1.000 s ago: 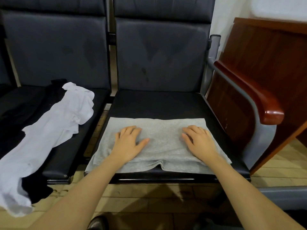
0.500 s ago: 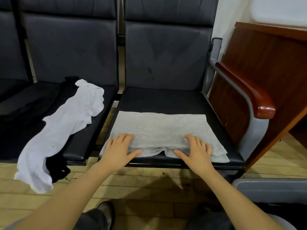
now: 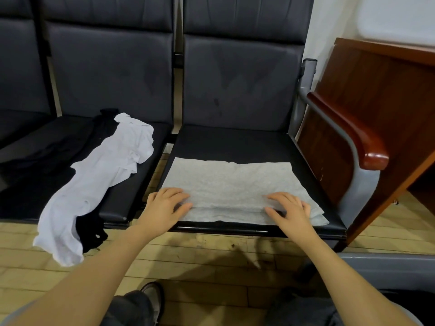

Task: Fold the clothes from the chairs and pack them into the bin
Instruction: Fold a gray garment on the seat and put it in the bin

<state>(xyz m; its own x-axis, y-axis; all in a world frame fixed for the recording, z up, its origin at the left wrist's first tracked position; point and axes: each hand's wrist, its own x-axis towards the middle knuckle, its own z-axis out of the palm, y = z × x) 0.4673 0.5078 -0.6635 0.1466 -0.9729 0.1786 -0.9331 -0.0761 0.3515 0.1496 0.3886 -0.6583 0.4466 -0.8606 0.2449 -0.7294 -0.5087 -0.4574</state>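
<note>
A: Left hand (image 3: 164,209) flat on the near left corner of the grey garment (image 3: 233,184), fingers straight and spread, thumb out along the front fold. It presses, it does not grip.

B: Right hand (image 3: 290,211)?

A: Same on the near right side. Fingers relaxed and laid on the cloth, nothing pinched. The garment lies folded into a rectangle on the right chair seat (image 3: 230,144), its near edge at the seat's front lip, layers showing there.

B: Step in hand, as I judge it: smoothing the fold before the next fold or the lift. Advice?

A: Take both near corners through all layers, thumbs on top, fingers under the lip. Lift evenly, or the lower layer at the right corner will slide out.

B: What remains?

A: A white garment (image 3: 94,184) and black clothes (image 3: 35,175) lie unfolded on the left chair seat (image 3: 117,205), the white one hanging off the front toward the floor. A grey bin rim (image 3: 388,262) shows low right, below the wooden armrest (image 3: 353,132). I cannot tell what is in it.
</note>
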